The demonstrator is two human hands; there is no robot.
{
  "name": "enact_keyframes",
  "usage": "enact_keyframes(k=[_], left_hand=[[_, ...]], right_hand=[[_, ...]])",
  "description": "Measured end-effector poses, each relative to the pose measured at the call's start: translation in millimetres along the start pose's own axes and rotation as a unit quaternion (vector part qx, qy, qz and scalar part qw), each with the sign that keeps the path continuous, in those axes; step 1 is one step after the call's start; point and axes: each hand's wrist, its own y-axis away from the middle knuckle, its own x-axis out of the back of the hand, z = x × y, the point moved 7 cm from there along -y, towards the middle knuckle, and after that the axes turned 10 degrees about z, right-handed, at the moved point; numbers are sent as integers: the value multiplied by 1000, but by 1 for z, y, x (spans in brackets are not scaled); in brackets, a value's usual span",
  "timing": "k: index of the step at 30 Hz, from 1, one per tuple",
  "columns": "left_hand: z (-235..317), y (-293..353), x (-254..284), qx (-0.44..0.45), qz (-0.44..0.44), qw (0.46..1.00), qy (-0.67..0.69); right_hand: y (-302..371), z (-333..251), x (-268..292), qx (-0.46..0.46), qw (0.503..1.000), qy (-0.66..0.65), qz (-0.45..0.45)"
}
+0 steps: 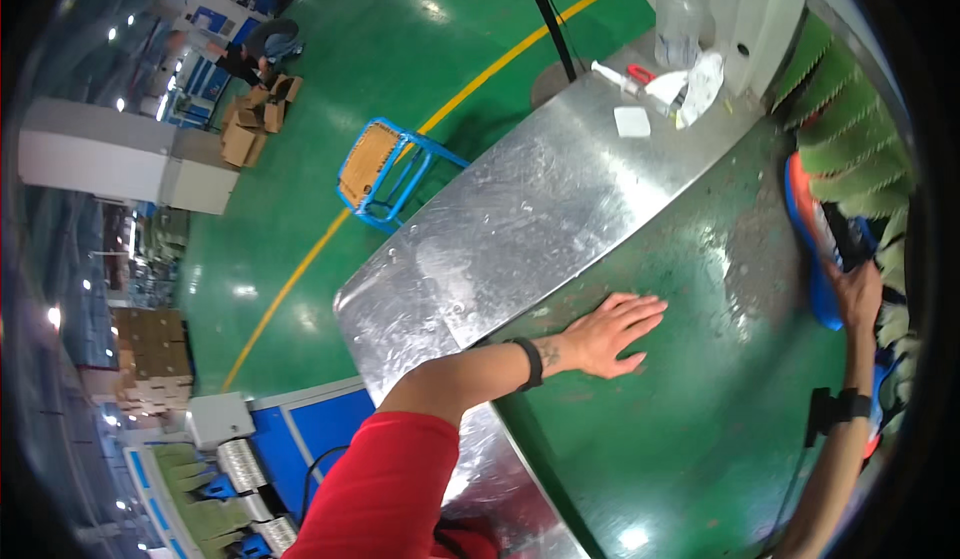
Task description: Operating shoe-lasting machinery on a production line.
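Observation:
My right hand (858,294) is closed on a blue and orange sports shoe (808,209) at the right, gripping it near its dark opening. The shoe's far end lies against hanging green flaps (845,149) that partly cover it. Part of a second blue and orange-red shoe (880,389) shows by my right wrist at the picture's edge. My left hand (615,337) is stretched out with fingers extended, holding nothing, over the scuffed green floor just past the metal table's edge. Both wrists wear black bands.
A shiny metal table (520,219) runs diagonally, with a clear plastic bottle (679,24), a red-handled tool (640,74) and a white square (632,121). Beyond stand a blue stool (375,169) and cardboard boxes (250,124) near a bent-over person (262,49). A roller machine (240,469) stands lower left.

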Motion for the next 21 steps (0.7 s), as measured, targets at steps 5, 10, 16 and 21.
enact_keyframes(k=[5,10,16,21], left_hand=[[2,0,-7,7,-63,996,-58],[36,-14,-2,21,-75,985,-151],[216,20,-19,167,-152,931,287],[470,55,-29,156,-327,669,649]], right_hand=[[109,-4,22,-106,972,-205,-52],[377,-126,133,-500,726,-465,-83],[622,-155,339,-603,646,-456,104],[618,-188,449,-530,749,-333,218]])
